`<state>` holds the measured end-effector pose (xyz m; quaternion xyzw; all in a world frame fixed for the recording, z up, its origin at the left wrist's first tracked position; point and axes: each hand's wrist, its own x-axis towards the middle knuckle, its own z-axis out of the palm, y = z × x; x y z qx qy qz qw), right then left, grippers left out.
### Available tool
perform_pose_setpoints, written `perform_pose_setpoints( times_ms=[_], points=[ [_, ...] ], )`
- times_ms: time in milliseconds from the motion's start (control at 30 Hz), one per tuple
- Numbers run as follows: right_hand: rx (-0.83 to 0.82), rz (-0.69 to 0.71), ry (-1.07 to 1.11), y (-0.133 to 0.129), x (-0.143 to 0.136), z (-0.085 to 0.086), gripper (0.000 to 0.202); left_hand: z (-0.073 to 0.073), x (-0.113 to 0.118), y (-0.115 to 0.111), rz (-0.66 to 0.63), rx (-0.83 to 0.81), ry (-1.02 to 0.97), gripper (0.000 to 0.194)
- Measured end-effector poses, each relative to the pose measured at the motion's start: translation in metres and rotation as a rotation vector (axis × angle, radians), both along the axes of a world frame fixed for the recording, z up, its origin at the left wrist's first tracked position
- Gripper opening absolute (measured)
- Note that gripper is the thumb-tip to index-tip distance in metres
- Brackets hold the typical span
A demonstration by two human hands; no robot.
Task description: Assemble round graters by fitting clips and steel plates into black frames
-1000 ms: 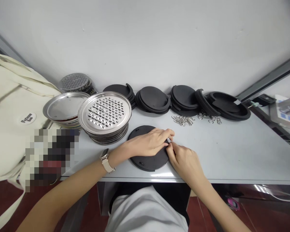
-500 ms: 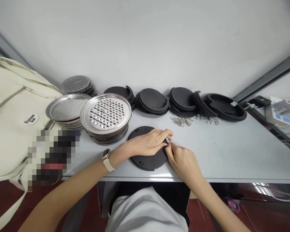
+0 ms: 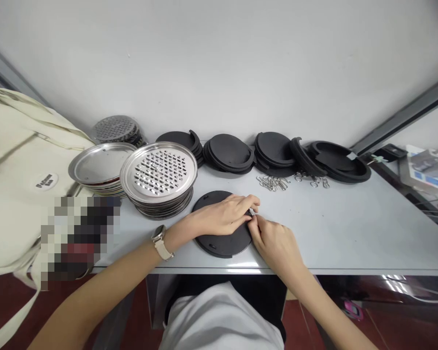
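Observation:
A round black disc (image 3: 224,245) with small slots near its edge lies flat at the table's front. Across its upper part rests my left hand (image 3: 228,214), its fingers closed at the disc's right edge on a small metal clasp (image 3: 252,212). My right hand (image 3: 275,238) pinches the same clasp from the right with thumb and forefinger. Fingers cover most of the clasp, so its exact shape is hidden. Just beyond the hands lies a pile of metal clasps (image 3: 273,183).
Left of the disc stands a stack of metal grater plates (image 3: 160,172), with plain metal plates (image 3: 104,163) beside it. Stacked black discs (image 3: 229,151) line the wall, and black ring-shaped rims (image 3: 345,163) lie at right. A cream bag (image 3: 18,194) occupies the left edge.
The view has shifted very slightly. Both hands stay at the disc's right edge with the clasp between them.

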<state>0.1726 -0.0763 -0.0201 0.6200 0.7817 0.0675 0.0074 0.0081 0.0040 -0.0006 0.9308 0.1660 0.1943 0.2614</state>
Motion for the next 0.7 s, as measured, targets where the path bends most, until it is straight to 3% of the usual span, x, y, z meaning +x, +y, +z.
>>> perform_pose_setpoints(
  times_ms=[700],
  points=[
    [-0.042,-0.016,-0.054,0.0,-0.0007,0.0019,0.021,-0.001,-0.0002,0.0003,-0.003,0.02,0.012,0.028]
  ],
)
